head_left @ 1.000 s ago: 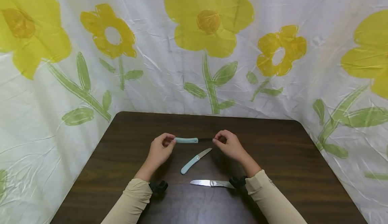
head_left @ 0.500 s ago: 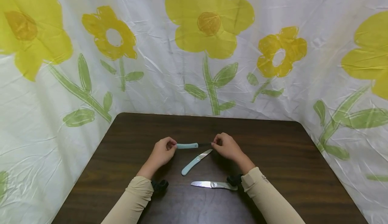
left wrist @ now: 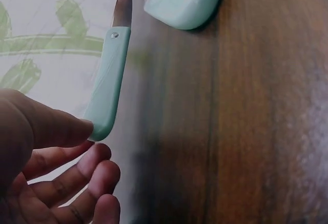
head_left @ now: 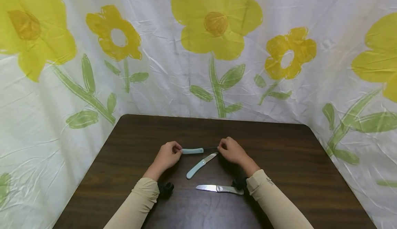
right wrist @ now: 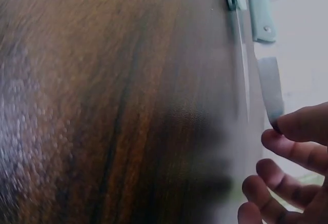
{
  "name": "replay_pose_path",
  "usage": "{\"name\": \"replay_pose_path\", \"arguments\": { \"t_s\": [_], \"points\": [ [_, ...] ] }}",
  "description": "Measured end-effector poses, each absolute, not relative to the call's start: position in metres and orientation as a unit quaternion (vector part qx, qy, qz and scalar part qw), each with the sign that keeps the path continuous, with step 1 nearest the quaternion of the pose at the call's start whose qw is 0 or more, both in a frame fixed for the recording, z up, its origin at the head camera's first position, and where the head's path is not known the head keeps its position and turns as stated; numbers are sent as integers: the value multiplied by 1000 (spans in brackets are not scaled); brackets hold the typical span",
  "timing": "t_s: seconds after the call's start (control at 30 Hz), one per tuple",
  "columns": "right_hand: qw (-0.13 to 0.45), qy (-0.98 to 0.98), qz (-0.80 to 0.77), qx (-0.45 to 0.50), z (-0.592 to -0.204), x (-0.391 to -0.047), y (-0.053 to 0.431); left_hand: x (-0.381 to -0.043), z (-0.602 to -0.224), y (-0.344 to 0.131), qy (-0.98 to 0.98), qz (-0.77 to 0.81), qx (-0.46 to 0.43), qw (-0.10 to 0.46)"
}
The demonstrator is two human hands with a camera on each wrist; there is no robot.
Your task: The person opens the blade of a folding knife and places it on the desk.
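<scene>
A folding knife with a mint handle (head_left: 192, 151) is held level over the table, its blade unfolded. My left hand (head_left: 167, 155) pinches the butt of the handle between thumb and forefinger, as the left wrist view shows (left wrist: 108, 80). At the other end, my right hand (head_left: 234, 152) pinches the blade's tip (right wrist: 270, 83), its other fingers loosely curled. Just nearer lies a second mint-handled knife (head_left: 196, 168), opened, its blade pointing to the far right. Closer still, a knife with a metallic-looking handle (head_left: 207, 187) lies with its blade to the left.
The dark wood-grain table (head_left: 279, 167) has rounded far corners. Behind it and at both sides hangs a white curtain (head_left: 167, 94) with yellow flowers. The right wrist's black camera strap (head_left: 239, 183) overlaps the end of the nearest knife's handle.
Both hands have come slightly nearer with the held knife, toward the second mint knife. The head view has shifted a little. The two lying knives stay in place.
</scene>
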State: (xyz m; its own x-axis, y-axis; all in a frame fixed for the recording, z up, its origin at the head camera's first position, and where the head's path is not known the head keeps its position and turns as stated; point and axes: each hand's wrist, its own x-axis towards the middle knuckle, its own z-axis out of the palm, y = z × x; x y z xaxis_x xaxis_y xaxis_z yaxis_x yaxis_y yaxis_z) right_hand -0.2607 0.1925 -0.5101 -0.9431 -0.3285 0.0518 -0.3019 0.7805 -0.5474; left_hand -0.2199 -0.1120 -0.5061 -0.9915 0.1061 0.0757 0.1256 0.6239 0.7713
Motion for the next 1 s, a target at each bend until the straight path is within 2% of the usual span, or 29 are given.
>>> {"name": "replay_pose_path", "arguments": {
  "t_s": [1.0],
  "points": [
    [35,955,-234,-177,-519,-263,194,-218,-516,-109,-911,-412,-31,13]
  ]
}}
